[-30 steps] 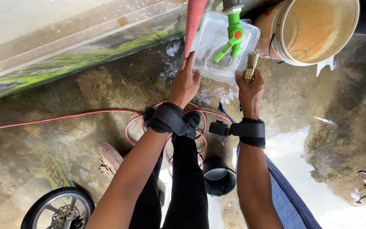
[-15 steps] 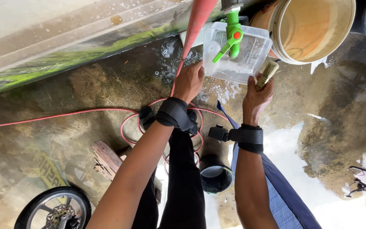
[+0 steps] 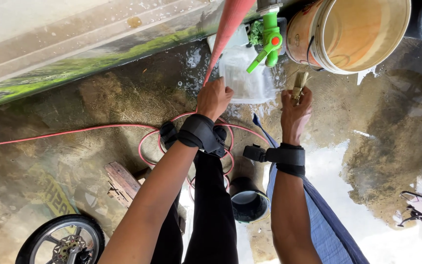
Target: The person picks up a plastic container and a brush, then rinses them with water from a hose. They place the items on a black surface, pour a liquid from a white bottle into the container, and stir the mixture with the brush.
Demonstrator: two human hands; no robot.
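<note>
From the head view, the left hand (image 3: 214,99) is closed on the near edge of a clear tub (image 3: 248,78), which it holds tilted under the green tap (image 3: 268,41), against the wet wall base. The right hand (image 3: 295,108) is clenched round the handle of a small brush (image 3: 299,84), bristles up, just beside the tub's right edge and below the bucket (image 3: 352,32). The tub is wet, and the hold is on one rim only; I judge that it could slip or tip if water fills it, since the weight would sit far from the fingers. The brush is near the tap lever, so a careless stroke might knock it. The floor (image 3: 98,102) is slick, with a red hose (image 3: 74,132) looped by the feet, a likely trip. A black cup (image 3: 248,204) stands between the legs and could be kicked over.
</note>
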